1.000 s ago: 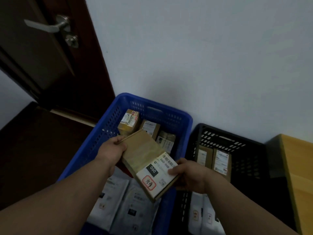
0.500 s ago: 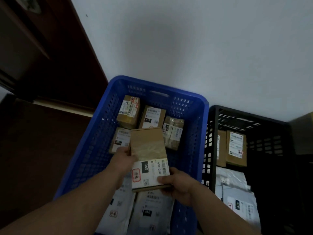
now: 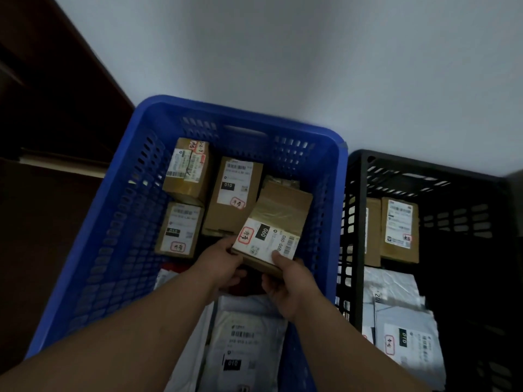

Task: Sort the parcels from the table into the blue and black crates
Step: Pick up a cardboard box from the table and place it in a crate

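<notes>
A flat brown cardboard parcel point(image 3: 278, 219) with a white label marked 060 tilts down inside the blue crate point(image 3: 119, 222). My left hand point(image 3: 219, 265) grips its near left corner, and my right hand point(image 3: 288, 281) grips its near right edge with the thumb on the label. Its far end lies over a small box at the crate's back right. Three other brown boxes point(image 3: 232, 193) stand along the back of the blue crate, and white mailer bags point(image 3: 243, 340) lie at its front. The black crate point(image 3: 464, 199) stands to the right.
The black crate holds two brown boxes point(image 3: 399, 230) at the back and grey mailer bags point(image 3: 404, 326) in front. A pale wall point(image 3: 283, 58) rises behind both crates. A dark wooden door point(image 3: 51, 89) and dark floor lie to the left.
Both hands have carried the 060 parcel forward and down into the blue crate, turning it to the right. My view has tipped down over the crates.
</notes>
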Available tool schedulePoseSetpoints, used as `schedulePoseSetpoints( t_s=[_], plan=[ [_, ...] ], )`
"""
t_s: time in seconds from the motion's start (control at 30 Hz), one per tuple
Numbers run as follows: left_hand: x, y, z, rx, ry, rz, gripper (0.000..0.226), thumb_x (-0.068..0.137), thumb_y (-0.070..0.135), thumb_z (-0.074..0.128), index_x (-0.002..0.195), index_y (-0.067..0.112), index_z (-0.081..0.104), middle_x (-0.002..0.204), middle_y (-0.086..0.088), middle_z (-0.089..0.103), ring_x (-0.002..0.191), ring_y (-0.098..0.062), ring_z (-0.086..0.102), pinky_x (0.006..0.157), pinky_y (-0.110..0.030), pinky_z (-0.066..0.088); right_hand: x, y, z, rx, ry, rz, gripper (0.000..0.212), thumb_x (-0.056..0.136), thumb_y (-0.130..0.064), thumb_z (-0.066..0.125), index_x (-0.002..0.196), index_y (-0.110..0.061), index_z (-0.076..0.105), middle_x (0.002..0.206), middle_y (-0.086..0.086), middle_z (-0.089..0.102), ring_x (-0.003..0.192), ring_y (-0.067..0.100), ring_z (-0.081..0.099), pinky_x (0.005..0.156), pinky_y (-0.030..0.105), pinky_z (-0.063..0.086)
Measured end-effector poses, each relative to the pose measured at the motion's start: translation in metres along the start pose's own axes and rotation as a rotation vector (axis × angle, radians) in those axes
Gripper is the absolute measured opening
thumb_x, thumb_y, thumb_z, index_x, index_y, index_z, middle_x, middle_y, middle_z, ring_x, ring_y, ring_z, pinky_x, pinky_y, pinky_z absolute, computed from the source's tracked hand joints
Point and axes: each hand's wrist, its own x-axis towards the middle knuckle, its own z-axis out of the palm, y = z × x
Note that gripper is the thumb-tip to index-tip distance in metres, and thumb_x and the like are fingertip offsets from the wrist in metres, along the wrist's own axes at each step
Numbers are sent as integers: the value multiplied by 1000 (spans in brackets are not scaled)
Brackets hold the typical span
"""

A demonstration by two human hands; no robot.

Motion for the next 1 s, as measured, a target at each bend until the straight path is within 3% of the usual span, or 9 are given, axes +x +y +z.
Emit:
schedulePoseSetpoints(
  t_s=[0.17, 0.27, 0.47, 0.63, 0.73, 0.83, 0.93, 1.0],
  plan=[
    [31, -5, 9, 23, 51, -24, 31, 92, -5, 47, 106, 19, 62, 106, -13, 67, 102, -32, 64, 87, -40, 53, 24, 3, 3, 27, 27, 3, 14, 93, -13, 64, 105, -19, 60, 103, 8, 68, 89, 24, 63, 67, 32, 54],
    [44, -13, 9, 16, 46, -49, 28, 93, -2, 48, 99, 20, 65, 104, -10, 68, 103, -29, 63, 88, -39, 53, 37, 12, 9, 73, 58, 20, 15, 92, -13, 64, 107, -17, 63, 106, 7, 68, 99, 24, 63, 71, 32, 52],
    [59, -22, 11, -15, 67, -62, 23, 94, 0, 50, 92, 17, 65, 103, -13, 69, 101, -30, 65, 91, -41, 53, 58, 17, 5, -41, 130, 14, 22, 86, -19, 69, 108, -16, 66, 103, 7, 70, 96, 27, 65, 75, 35, 53],
    [61, -29, 10, -60, 156, -58, 11, 95, 6, 55, 91, 13, 63, 103, -13, 67, 94, -26, 64, 70, -31, 54, 59, 23, 9, -65, 215, -80, 29, 86, -25, 67, 114, -19, 64, 99, 4, 69, 77, 19, 60, 62, 31, 48],
    [62, -33, 9, -88, 186, -67, 6, 96, 10, 57, 96, 7, 62, 101, -15, 65, 96, -28, 65, 66, -31, 56, 58, 20, 15, -2, 241, -165, 33, 88, -27, 65, 121, -28, 61, 101, 0, 69, 75, 15, 59, 56, 27, 43],
    [65, -30, 12, -82, 177, -42, 11, 97, 10, 56, 102, 9, 65, 101, -12, 67, 97, -27, 65, 81, -37, 57, 57, 14, 22, 98, 240, -156, 36, 89, -26, 66, 125, -28, 58, 103, 0, 67, 84, 18, 61, 61, 29, 45],
    [71, -22, 18, -70, 116, 7, 24, 96, 9, 55, 119, 10, 64, 96, -5, 69, 96, -23, 67, 86, -35, 56, 59, 8, 28, 257, 261, -91, 26, 90, -19, 66, 116, -19, 64, 100, 4, 68, 86, 19, 62, 63, 27, 48],
    [77, -15, 23, -81, 51, 5, 33, 94, 3, 54, 126, 11, 62, 104, -7, 70, 99, -23, 66, 89, -35, 55, 61, 6, 33, 337, 226, -63, 19, 91, -12, 62, 109, -18, 65, 97, 6, 68, 84, 19, 62, 63, 26, 48]
  ],
)
